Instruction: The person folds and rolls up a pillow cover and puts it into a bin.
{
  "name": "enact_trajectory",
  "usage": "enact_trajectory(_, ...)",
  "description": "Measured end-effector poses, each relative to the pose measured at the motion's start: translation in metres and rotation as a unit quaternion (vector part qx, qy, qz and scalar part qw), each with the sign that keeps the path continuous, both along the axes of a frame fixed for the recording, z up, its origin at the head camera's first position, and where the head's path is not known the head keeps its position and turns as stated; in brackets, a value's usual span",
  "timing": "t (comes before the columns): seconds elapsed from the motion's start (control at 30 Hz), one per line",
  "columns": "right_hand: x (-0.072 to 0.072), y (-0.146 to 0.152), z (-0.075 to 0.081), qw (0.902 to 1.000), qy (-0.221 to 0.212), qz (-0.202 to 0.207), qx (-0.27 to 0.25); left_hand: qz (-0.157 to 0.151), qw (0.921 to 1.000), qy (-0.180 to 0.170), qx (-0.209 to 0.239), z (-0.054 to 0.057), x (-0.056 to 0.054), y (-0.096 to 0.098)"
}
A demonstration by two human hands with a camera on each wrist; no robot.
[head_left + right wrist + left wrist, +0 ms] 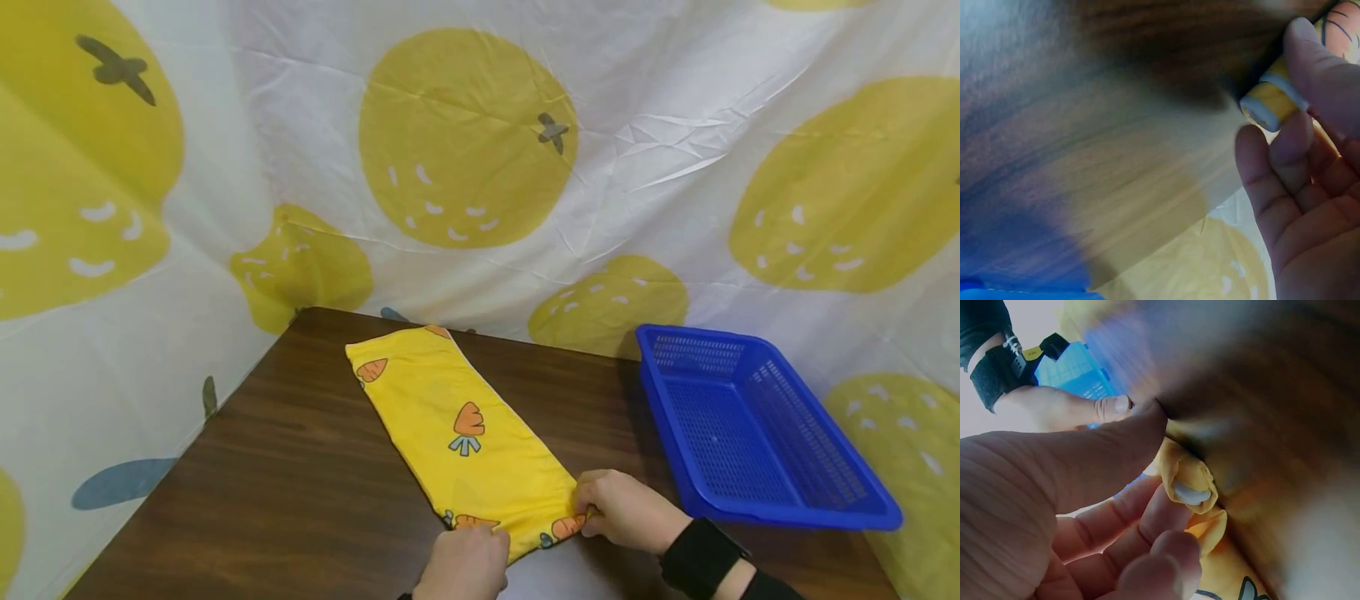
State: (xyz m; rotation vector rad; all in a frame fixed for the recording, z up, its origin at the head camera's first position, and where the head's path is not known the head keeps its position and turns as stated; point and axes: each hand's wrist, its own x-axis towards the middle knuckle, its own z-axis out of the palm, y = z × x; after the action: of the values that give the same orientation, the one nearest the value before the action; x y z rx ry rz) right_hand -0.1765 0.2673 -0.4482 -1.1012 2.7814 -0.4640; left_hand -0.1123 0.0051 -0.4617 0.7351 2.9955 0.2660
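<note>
A yellow cloth [480, 442] printed with orange carrots lies in a long strip, slanting from the back of the table down towards me. My left hand [465, 567] pinches the left part of its near edge. At the right near corner, my right hand [626, 508] grips the same edge between thumb and fingers. Up close in the left wrist view, the cloth [1204, 472] shows a rolled end with white inside, beside the thumb and curled fingers. A rolled yellow end with white trim [1272, 103] sits between right thumb and fingertips in the right wrist view.
A blue plastic basket [693, 483] with perforated walls stands on the right side of the dark wooden table [285, 467], close to my right forearm. Behind and at the sides hangs a white sheet [300, 100] with large yellow fruit prints. A black strap [701, 557] circles my right wrist.
</note>
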Motion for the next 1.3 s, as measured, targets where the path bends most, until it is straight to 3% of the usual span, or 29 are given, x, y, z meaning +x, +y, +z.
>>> enact_trajectory(0.1,0.004,-0.001,-0.002,0.9993,0.031,0.020,0.002,-0.003,1.0000,-0.001,-0.009,-0.001,0.001,-0.002)
enact_trajectory(0.23,0.008,-0.002,-0.002,0.9962,0.080,0.034,0.011,-0.026,0.9988,0.034,-0.025,-0.001,0.003,-0.006)
enact_trajectory(0.3,0.009,-0.002,-0.002,0.9952,0.090,0.037,0.013,-0.037,0.9974,0.055,-0.030,-0.002,0.004,-0.007)
enact_trajectory(0.43,0.009,-0.003,-0.001,0.9956,0.085,0.036,0.016,-0.052,0.9961,0.062,-0.035,-0.001,0.004,-0.008)
enact_trajectory(0.57,0.010,-0.003,0.000,0.9957,0.081,0.038,0.025,-0.064,0.9963,0.042,-0.039,0.000,0.004,-0.009)
enact_trajectory(0.7,0.009,-0.007,0.001,0.9914,0.106,0.060,0.048,-0.064,0.9967,0.014,-0.047,0.002,0.003,-0.011)
enact_trajectory(0.8,0.006,-0.011,0.004,0.9883,0.113,0.072,0.073,-0.065,0.9966,0.015,-0.050,0.002,0.003,-0.012)
enact_trajectory(0.93,0.001,-0.022,0.011,0.9905,0.057,0.061,0.110,-0.062,0.9968,0.016,-0.048,0.003,0.004,-0.013)
enact_trajectory(1.03,-0.003,-0.033,0.015,0.9883,0.003,0.035,0.148,-0.054,0.9975,-0.007,-0.046,0.003,0.004,-0.013)
enact_trajectory(1.17,-0.011,-0.050,0.019,0.9745,-0.040,-0.011,0.221,-0.038,0.9987,-0.010,-0.032,0.001,0.006,-0.013)
enact_trajectory(1.3,-0.023,-0.065,0.024,0.9610,-0.076,-0.057,0.260,-0.024,0.9996,-0.009,-0.010,-0.002,0.008,-0.014)
